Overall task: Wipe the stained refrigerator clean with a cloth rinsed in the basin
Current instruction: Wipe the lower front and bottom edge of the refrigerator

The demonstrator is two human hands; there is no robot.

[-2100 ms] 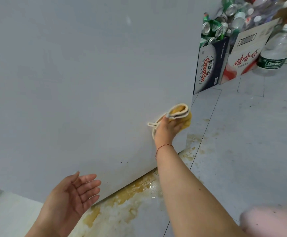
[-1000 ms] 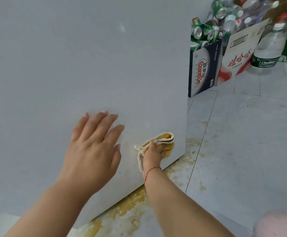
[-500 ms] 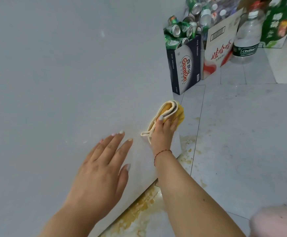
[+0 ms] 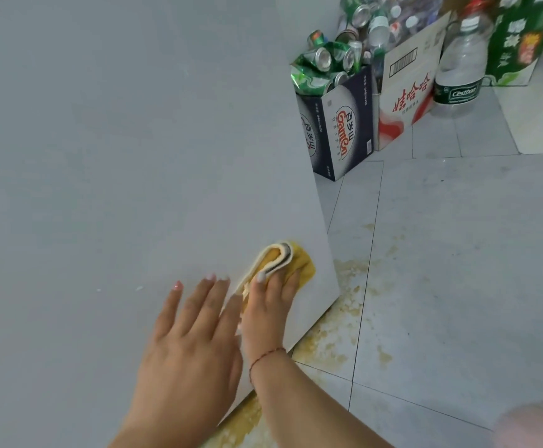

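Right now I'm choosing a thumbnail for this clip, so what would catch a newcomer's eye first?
First, the folded yellow cloth that the right hand presses against the pale refrigerator panel near its lower corner, with the left hand laid flat beside it. Next, the yellowish-brown stains on the floor tiles along the panel's bottom edge. At top right, the dark box heaped with crushed green cans stands out.

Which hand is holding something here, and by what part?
The right hand grips the folded yellow cloth by its near end, pressing it to the refrigerator. The left hand holds nothing; it lies flat on the panel.
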